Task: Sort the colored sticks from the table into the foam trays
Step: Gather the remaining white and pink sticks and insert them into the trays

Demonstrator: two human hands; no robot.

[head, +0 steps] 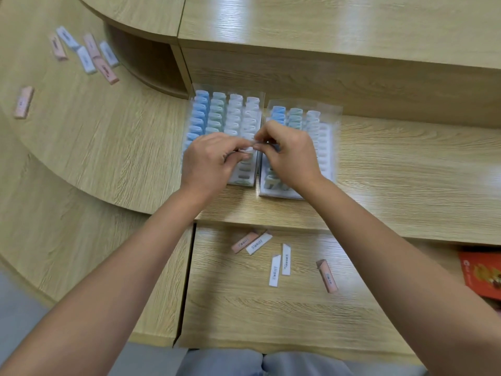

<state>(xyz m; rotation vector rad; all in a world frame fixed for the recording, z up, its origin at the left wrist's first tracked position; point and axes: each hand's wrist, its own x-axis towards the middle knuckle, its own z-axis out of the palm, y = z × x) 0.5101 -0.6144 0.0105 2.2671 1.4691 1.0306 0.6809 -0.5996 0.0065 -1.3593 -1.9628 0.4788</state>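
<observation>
Here, hands (pixel 252 156) over tray edges (pixel 257 169).

Two trays (pixel 259 185) side by side behind loose sticks (pixel 279 263).

Head-worn view, angled down, close over wooden table (pixel 379 164)

Bare wooden tabletop (pixel 406 164) lay open right of the two white foam trays (pixel 329 147), while a raised wooden shelf wall (pixel 325 77) blocked the far side.
</observation>
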